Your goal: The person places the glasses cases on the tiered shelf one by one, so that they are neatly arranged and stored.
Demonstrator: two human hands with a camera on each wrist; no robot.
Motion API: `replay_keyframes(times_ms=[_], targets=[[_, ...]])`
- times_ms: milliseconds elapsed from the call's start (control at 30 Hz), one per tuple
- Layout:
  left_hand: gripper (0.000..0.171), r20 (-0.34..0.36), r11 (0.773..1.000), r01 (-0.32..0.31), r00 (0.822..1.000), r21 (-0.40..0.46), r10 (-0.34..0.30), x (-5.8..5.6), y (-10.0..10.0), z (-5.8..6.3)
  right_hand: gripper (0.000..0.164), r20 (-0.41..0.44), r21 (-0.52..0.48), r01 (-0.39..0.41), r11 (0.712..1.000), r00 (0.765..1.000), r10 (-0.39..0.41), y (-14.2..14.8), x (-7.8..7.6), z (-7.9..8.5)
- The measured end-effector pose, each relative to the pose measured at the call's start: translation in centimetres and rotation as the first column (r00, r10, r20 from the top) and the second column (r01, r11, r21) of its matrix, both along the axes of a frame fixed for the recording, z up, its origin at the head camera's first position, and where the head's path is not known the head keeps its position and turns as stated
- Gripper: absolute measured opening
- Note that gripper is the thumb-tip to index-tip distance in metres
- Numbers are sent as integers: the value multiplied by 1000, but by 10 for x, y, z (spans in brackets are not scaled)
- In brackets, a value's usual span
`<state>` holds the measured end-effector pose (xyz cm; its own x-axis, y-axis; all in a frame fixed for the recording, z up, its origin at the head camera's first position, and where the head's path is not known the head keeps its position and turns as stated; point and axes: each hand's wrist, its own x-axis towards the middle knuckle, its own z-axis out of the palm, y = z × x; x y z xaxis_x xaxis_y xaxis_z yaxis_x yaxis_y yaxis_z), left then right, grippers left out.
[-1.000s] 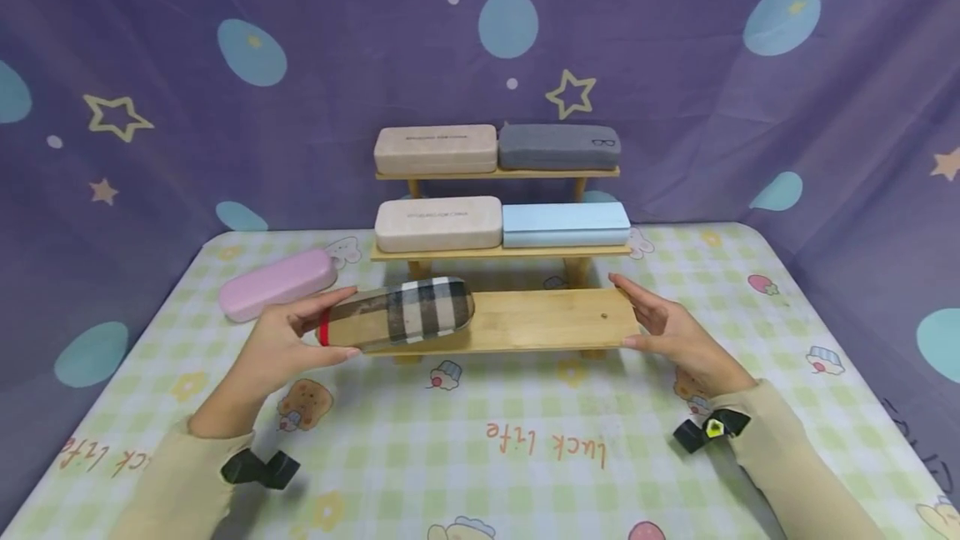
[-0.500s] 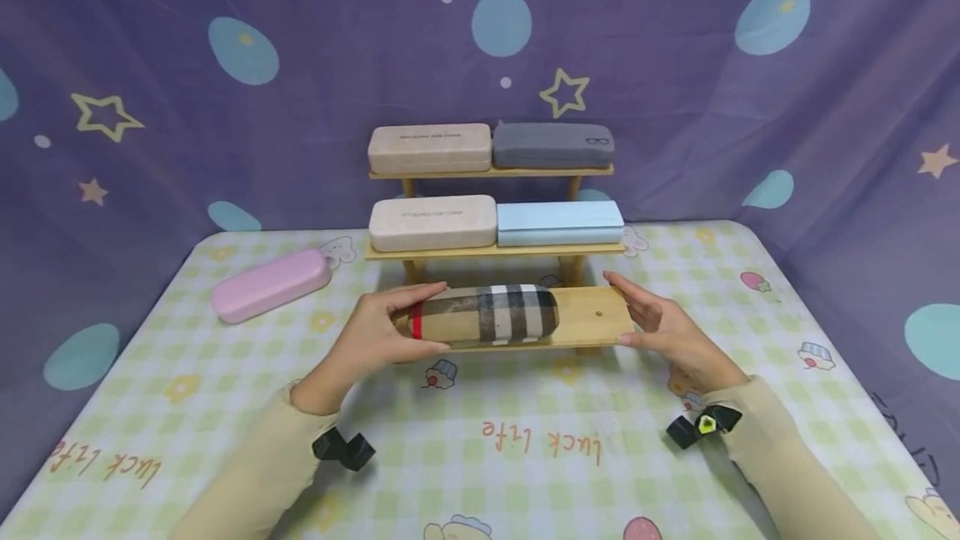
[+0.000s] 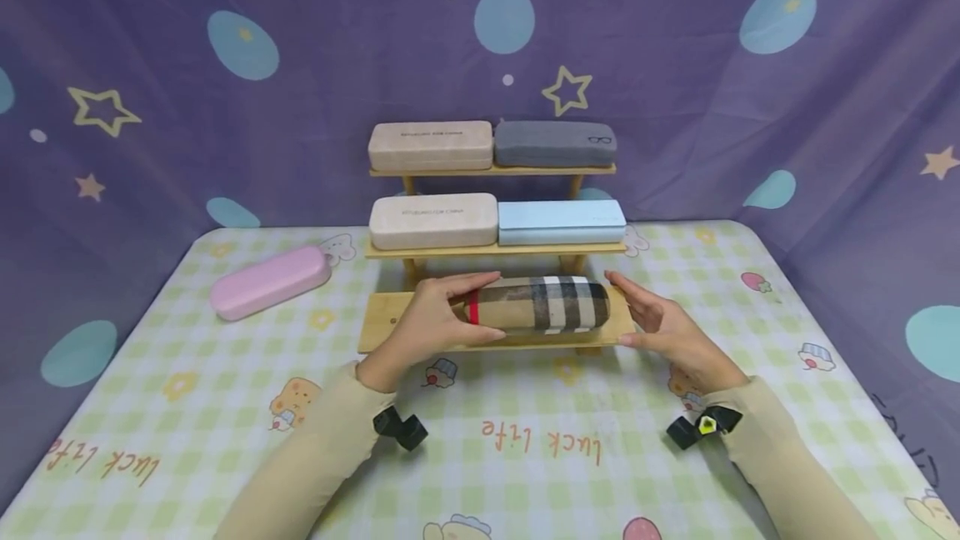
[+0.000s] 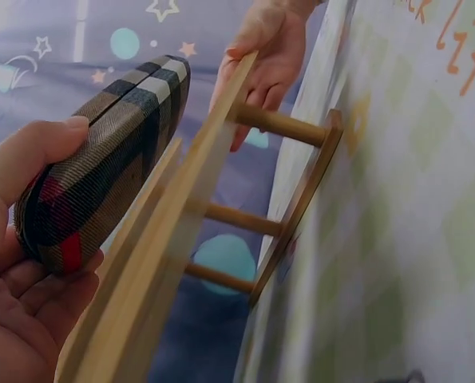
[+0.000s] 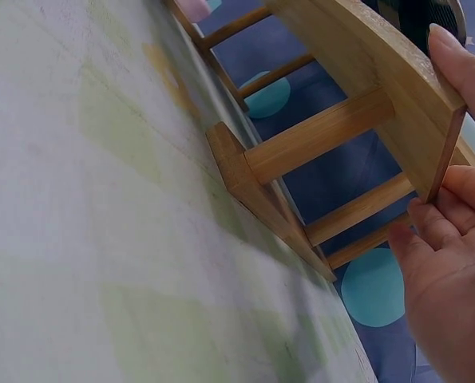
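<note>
My left hand (image 3: 438, 319) grips the left end of a plaid glasses case (image 3: 555, 307), thumb on one side and fingers on the other. The tan, black and white case has a red stripe near that hand. It is over the right part of the lowest shelf (image 3: 382, 311) of a wooden tiered rack; in the left wrist view a gap shows between case (image 4: 113, 152) and shelf. At the shelf's right end my right hand (image 3: 675, 336) holds the board's edge, thumb at the front corner. The right wrist view shows those fingers (image 5: 461, 231) against the board end.
On the middle tier sit a cream case (image 3: 433, 222) and a light blue case (image 3: 561, 222). The top tier bears a beige case (image 3: 431, 146) and a grey-blue case (image 3: 555, 144). A pink case (image 3: 270, 282) lies on the checked tablecloth (image 3: 225, 373), left of the rack.
My left hand has carried the plaid case rightward along the lowest shelf, from its left end to its right part. The right hand has stayed at the shelf's right end.
</note>
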<state>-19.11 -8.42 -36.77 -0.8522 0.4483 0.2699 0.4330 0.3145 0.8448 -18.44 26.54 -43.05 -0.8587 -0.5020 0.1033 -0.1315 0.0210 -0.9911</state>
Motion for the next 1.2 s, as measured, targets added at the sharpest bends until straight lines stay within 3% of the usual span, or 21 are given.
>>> replay_keyframes(times_ms=[400, 667, 967, 1200], targets=[[68, 43, 998, 0, 999, -65, 3, -11, 31, -14, 82, -23, 18, 13, 1000, 1000, -13, -2, -3, -3], [69, 88, 997, -9, 996, -81, 17, -15, 34, -16, 84, -28, 20, 23, 1000, 999, -22, -1, -2, -1], [70, 141, 998, 43, 989, -50, -36, -16, 33, -13, 84, -31, 1, 14, 1000, 999, -13, 0, -2, -1], [72, 126, 994, 83, 989, -77, -73, -18, 30, -14, 85, -28, -7, 6, 1000, 1000, -6, -1, -2, -1]])
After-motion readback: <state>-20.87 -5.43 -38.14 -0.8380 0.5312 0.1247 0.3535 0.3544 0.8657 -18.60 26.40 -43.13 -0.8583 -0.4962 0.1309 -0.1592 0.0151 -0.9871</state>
